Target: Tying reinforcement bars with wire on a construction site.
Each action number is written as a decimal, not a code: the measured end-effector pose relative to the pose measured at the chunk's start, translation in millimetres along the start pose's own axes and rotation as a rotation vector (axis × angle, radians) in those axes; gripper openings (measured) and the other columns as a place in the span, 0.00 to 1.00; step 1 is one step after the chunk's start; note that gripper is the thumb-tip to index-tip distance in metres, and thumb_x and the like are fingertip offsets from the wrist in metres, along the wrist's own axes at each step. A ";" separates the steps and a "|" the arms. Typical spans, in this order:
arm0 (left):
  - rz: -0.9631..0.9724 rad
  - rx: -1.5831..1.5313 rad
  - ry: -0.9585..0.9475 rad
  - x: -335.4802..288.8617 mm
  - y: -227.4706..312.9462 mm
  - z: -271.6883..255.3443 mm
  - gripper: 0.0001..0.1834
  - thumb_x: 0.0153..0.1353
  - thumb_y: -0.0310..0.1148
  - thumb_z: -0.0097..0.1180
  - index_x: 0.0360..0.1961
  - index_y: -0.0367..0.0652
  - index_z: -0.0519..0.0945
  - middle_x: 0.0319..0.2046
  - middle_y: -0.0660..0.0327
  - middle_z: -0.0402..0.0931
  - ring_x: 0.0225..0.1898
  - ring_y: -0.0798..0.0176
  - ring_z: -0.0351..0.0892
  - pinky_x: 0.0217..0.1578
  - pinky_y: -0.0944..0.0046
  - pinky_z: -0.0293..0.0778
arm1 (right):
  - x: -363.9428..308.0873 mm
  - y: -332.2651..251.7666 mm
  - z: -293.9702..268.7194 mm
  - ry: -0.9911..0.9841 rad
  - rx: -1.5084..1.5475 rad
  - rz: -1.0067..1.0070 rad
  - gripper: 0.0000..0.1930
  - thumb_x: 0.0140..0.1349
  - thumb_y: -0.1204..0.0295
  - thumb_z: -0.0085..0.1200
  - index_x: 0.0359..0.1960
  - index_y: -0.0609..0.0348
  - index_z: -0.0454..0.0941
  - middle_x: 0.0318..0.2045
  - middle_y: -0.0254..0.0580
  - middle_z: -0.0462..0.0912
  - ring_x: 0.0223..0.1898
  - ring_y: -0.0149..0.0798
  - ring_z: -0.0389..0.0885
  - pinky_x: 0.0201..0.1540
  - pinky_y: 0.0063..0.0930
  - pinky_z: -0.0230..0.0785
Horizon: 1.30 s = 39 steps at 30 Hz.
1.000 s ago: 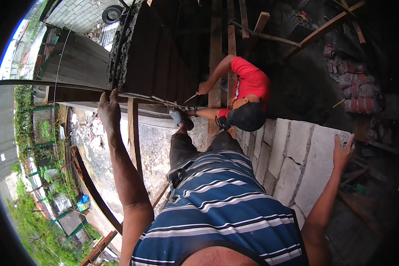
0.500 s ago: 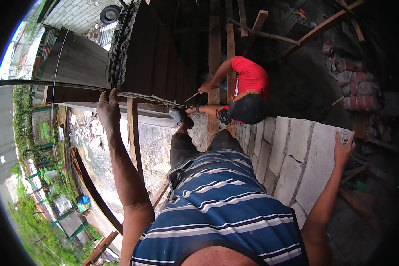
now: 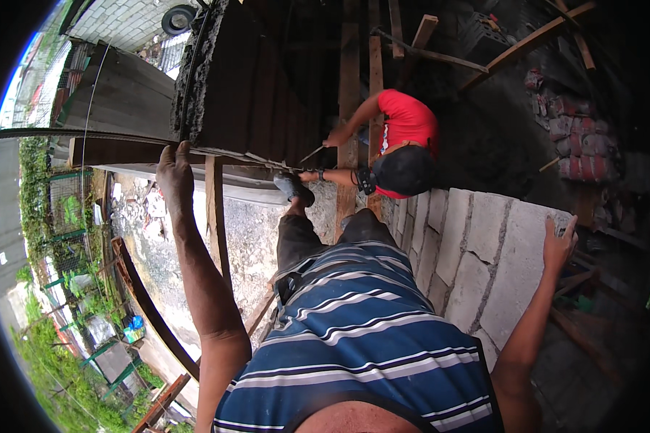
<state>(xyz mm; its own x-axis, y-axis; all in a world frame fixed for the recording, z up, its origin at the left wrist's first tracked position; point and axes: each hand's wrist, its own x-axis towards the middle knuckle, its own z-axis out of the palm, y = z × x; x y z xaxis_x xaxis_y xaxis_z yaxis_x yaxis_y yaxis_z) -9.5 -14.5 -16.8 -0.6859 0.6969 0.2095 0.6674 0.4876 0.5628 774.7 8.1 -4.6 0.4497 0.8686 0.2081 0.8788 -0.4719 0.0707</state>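
With its fingers hooked over, my left hand [image 3: 175, 173] grips a dark steel bar [image 3: 87, 135] where it meets the timber beam [image 3: 115, 153] and the rough concrete edge. The fingertips partly hide the exact hold. On the other side, my right hand [image 3: 558, 244] is closed over the outer edge of the grey concrete block wall [image 3: 477, 238]. My foot in a grey shoe [image 3: 294, 189] rests by a board edge. Beside it a co-worker in a red shirt [image 3: 412, 119] and black cap [image 3: 403, 171] bends down, one hand on a thin rod [image 3: 312, 154], the other near my shoe.
Upright planks [image 3: 349, 86] stand beyond the co-worker. A dark formwork panel [image 3: 256, 94] rises at the upper left. Stacked red-and-grey bags [image 3: 585, 148] lie far right. A slanting timber [image 3: 523, 49] crosses the upper right. Greenery [image 3: 58, 361] shows below on the left.
The co-worker's head and shoulders have shifted slightly, and the arm near my shoe has moved a little. Both my hands keep their holds.
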 end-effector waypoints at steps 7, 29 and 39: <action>-0.048 0.022 -0.039 -2.3 8.4 -4.0 0.25 0.68 0.49 0.57 0.50 0.34 0.81 0.45 0.43 0.83 0.47 0.43 0.82 0.48 0.50 0.73 | 2.3 7.9 4.7 -0.028 -0.014 0.024 0.45 0.60 0.40 0.57 0.75 0.46 0.58 0.64 0.65 0.68 0.65 0.63 0.67 0.67 0.49 0.60; 0.021 0.023 0.005 0.7 -2.7 2.4 0.23 0.68 0.47 0.57 0.46 0.34 0.81 0.38 0.39 0.82 0.40 0.40 0.82 0.42 0.50 0.74 | 4.5 20.7 16.8 0.063 0.034 -0.069 0.45 0.59 0.42 0.59 0.73 0.53 0.60 0.59 0.70 0.71 0.61 0.66 0.70 0.63 0.49 0.64; -0.009 0.000 -0.052 -0.9 8.9 -4.0 0.21 0.68 0.46 0.57 0.45 0.35 0.81 0.38 0.40 0.82 0.39 0.43 0.82 0.42 0.52 0.74 | 4.7 12.8 10.4 0.024 0.016 -0.023 0.46 0.59 0.40 0.58 0.73 0.53 0.60 0.60 0.70 0.71 0.62 0.65 0.70 0.64 0.49 0.63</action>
<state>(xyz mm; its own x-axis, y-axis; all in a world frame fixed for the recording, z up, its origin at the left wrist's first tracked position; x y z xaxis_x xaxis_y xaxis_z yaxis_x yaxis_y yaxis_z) -4.1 -13.0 -8.8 -0.6757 0.7191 0.1622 0.6613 0.4941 0.5644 789.8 7.7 -12.9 0.4251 0.8753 0.2304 0.8916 -0.4488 0.0599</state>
